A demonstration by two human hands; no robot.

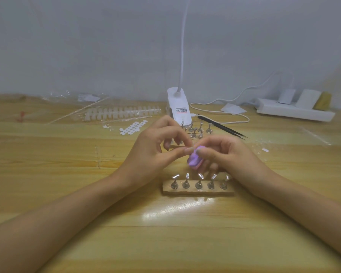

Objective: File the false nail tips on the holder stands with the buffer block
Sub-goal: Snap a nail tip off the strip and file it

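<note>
Buffer block [194, 162], half hidden, sits clamped in the grip of the right hand [231, 156]; left hand [152, 152] grip unclear.

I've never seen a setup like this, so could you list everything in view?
buffer block: one, purple, mid-table
holder stands: five, silver, in wooden strip, front centre
nail tips: five, clear, atop those stands
spare stands: several, silver, behind the hands
lamp: one, white, centre back
tweezers: one, black, right of lamp
power strip: one, white, far right
tip strips: pale, back left
sticky tabs: white, left of lamp
table: one, wooden
left hand: fingers pinched at the block, contents hidden
right hand: fingers grip the block
</note>
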